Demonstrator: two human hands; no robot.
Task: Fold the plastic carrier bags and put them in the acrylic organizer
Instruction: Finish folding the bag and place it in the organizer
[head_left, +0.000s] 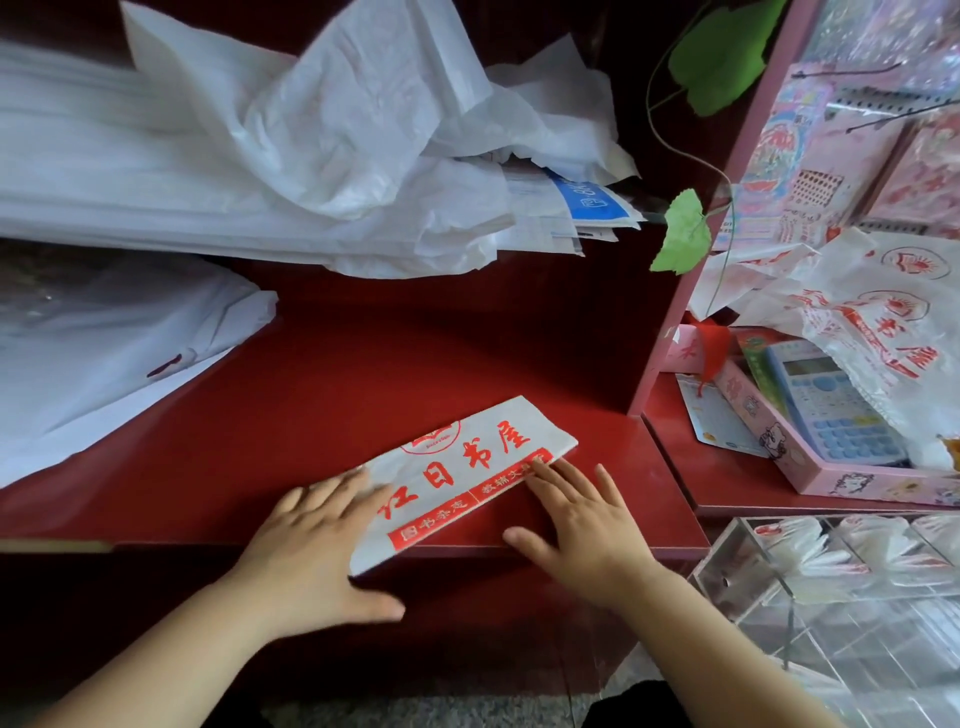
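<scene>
Your left hand (311, 535) and right hand (576, 519) lie flat and apart, fingers spread, on one folded carrier bag (467, 462).
The left presses its near-left end and the right its near long edge. It lies slantwise on the red surface (363, 364), with 日书屋 readable in red print. At right, the acrylic organizer (727, 561) shows three folded bags (800, 545) in its top row. Beyond it sit one blue calculator (831, 410) and loose printed bags (857, 312).

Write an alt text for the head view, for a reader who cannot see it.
The left hand lies flat on a folded carrier bag, white with red print, on a red counter; the right hand touches its edge. At lower right, a clear acrylic organizer holds folded bags; loose printed bags lie at right.
</scene>
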